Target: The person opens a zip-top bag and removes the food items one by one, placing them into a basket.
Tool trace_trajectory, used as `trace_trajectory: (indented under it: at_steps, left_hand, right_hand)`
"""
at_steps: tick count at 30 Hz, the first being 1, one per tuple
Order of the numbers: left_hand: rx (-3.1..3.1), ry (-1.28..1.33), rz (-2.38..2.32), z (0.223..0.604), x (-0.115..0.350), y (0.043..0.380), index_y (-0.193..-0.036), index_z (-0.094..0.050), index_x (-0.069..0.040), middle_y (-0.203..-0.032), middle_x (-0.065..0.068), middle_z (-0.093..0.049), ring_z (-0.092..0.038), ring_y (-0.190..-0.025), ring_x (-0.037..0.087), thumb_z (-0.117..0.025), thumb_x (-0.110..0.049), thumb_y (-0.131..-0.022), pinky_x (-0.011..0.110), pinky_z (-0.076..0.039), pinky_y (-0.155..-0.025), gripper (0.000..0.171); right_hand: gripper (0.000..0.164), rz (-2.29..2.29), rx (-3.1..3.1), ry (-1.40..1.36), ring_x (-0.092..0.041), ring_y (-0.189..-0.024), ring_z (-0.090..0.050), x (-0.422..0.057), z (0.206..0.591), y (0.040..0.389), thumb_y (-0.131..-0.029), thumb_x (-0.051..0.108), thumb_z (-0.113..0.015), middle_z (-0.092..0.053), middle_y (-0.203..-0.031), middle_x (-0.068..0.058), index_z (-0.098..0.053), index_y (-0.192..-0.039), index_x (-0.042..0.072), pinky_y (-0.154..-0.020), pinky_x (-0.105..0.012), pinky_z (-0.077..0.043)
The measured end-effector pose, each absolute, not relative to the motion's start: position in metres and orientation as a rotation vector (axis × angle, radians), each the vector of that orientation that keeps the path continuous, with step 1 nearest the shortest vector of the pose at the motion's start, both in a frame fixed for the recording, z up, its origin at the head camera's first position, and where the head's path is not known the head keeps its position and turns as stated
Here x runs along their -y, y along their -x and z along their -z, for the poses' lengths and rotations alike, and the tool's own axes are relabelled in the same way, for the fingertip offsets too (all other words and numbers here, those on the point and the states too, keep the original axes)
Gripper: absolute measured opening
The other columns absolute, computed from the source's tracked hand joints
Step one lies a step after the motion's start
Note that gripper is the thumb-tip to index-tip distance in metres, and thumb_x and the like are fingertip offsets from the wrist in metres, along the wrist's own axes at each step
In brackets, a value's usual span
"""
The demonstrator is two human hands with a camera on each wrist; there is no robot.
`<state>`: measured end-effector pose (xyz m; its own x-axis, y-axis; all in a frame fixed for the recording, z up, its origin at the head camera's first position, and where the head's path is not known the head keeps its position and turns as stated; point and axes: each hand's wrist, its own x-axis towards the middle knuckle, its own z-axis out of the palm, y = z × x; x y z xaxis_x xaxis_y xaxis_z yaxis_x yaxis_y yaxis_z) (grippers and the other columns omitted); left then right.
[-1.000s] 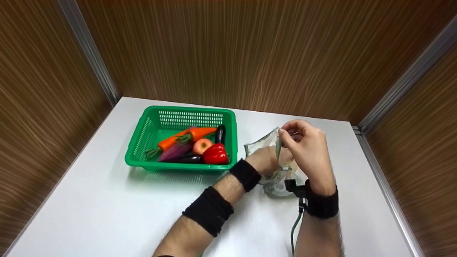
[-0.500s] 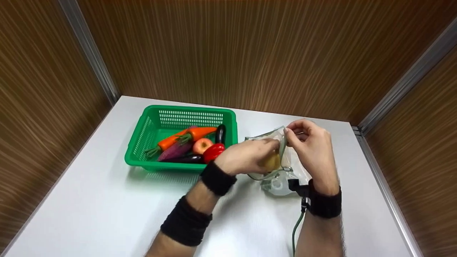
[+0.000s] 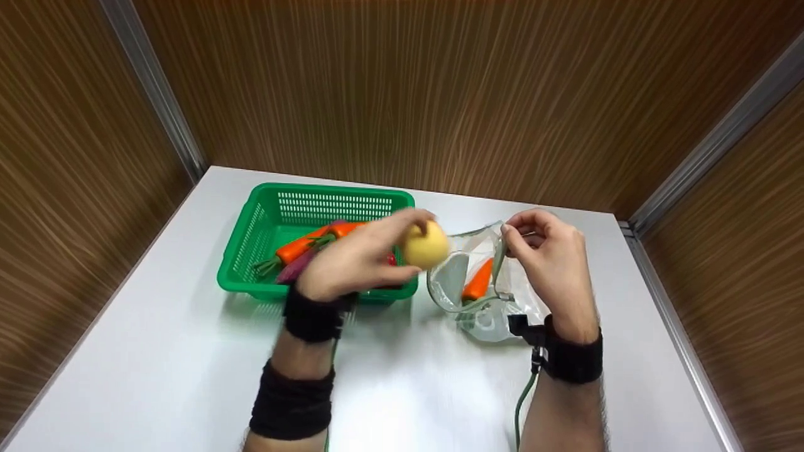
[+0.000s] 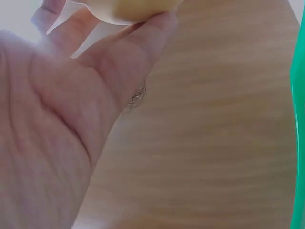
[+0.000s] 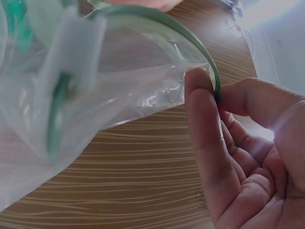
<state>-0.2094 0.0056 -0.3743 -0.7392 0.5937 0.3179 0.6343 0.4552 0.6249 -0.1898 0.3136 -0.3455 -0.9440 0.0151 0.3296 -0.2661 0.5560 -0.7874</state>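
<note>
My left hand (image 3: pixel 364 254) grips a round yellow fruit (image 3: pixel 428 246), holding it in the air between the green basket (image 3: pixel 223 276) and a clear zip bag (image 3: pixel 449 282). In the left wrist view, fingers and thumb reach up around the pale yellow fruit (image 4: pixel 136 10), which is cut off by the top edge. My right hand (image 3: pixel 553 263) pinches the green-edged mouth of the bag between thumb and forefinger, keeping it spread apart. Inside the bag lies an orange carrot (image 3: pixel 479 281). The right wrist view shows the fingertips on the green rim (image 5: pixel 209 57), beside a white slider (image 5: pixel 71 52).
The basket holds carrots (image 3: pixel 295 248) and a purple sweet potato (image 3: pixel 294 270); my left hand covers other produce there. Wood-grain panels (image 3: pixel 402 94) enclose the white table (image 3: pixel 169 351) at the back and sides. A green cable (image 3: pixel 521 402) hangs from the right wrist camera.
My left hand has come out of the bag with the yellow fruit and moved left toward the basket. The carrot in the bag now shows. My right hand has shifted slightly right, still pinching the rim.
</note>
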Motion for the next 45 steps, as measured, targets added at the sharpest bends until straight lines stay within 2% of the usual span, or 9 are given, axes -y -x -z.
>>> trace_trajectory:
  at_steps: [8,11,15,27,36,45]
  left_hand:
    - [2.734,0.815,1.242,0.378,0.037,0.229,-0.159,-0.057,-0.018,-0.148,0.009,-0.069,-0.071,-0.128,0.030,-0.092,-0.015,-0.101,0.049,-0.066,-0.107,0.067]
    - [2.809,0.744,1.195,0.377,0.052,0.235,-0.157,-0.056,-0.019,-0.148,0.010,-0.069,-0.070,-0.130,0.032,-0.092,-0.015,-0.102,0.054,-0.065,-0.113,0.066]
    - [2.880,0.694,1.106,0.375,0.075,0.244,-0.156,-0.055,-0.017,-0.148,0.013,-0.068,-0.069,-0.131,0.035,-0.091,-0.015,-0.102,0.057,-0.062,-0.118,0.065]
    - [3.071,0.561,0.809,0.393,0.151,0.287,-0.152,-0.054,-0.010,-0.144,0.026,-0.072,-0.073,-0.121,0.042,-0.088,-0.019,-0.104,0.064,-0.062,-0.105,0.060]
    - [3.261,0.482,0.610,0.420,0.169,0.309,-0.144,-0.056,-0.006,-0.135,0.028,-0.072,-0.070,-0.118,0.041,-0.088,-0.017,-0.099,0.064,-0.062,-0.103,0.056]
    - [3.338,0.378,0.539,0.420,0.166,0.310,-0.147,-0.057,-0.002,-0.138,0.030,-0.071,-0.068,-0.120,0.042,-0.083,-0.015,-0.104,0.065,-0.061,-0.108,0.052]
  right_hand:
    - [0.013,-1.342,2.494,-0.218,0.007,-0.079,-0.076,-0.314,0.346,0.191,-0.111,0.006,-0.077,-0.081,-0.109,-0.025,-0.081,-0.115,-0.005,-0.078,-0.014,-0.066]
    - [0.013,-1.343,2.497,-0.220,0.007,-0.078,-0.076,-0.314,0.346,0.191,-0.111,0.007,-0.077,-0.080,-0.108,-0.025,-0.081,-0.115,-0.005,-0.077,-0.014,-0.066]
    - [0.014,-1.338,2.505,-0.212,0.007,-0.080,-0.076,-0.313,0.346,0.191,-0.111,0.007,-0.077,-0.080,-0.110,-0.025,-0.081,-0.116,-0.005,-0.078,-0.013,-0.065]
    - [0.015,-1.337,2.513,-0.208,0.008,-0.082,-0.076,-0.309,0.345,0.192,-0.111,0.008,-0.077,-0.081,-0.112,-0.025,-0.080,-0.117,-0.005,-0.079,-0.013,-0.066]
    - [0.014,-1.340,2.519,-0.212,0.008,-0.082,-0.076,-0.307,0.345,0.193,-0.111,0.008,-0.077,-0.081,-0.113,-0.025,-0.080,-0.118,-0.005,-0.079,-0.012,-0.066]
    - [0.014,-1.345,2.509,-0.219,0.006,-0.081,-0.076,-0.304,0.347,0.196,-0.111,0.009,-0.078,-0.081,-0.111,-0.023,-0.081,-0.116,-0.003,-0.078,-0.013,-0.066]
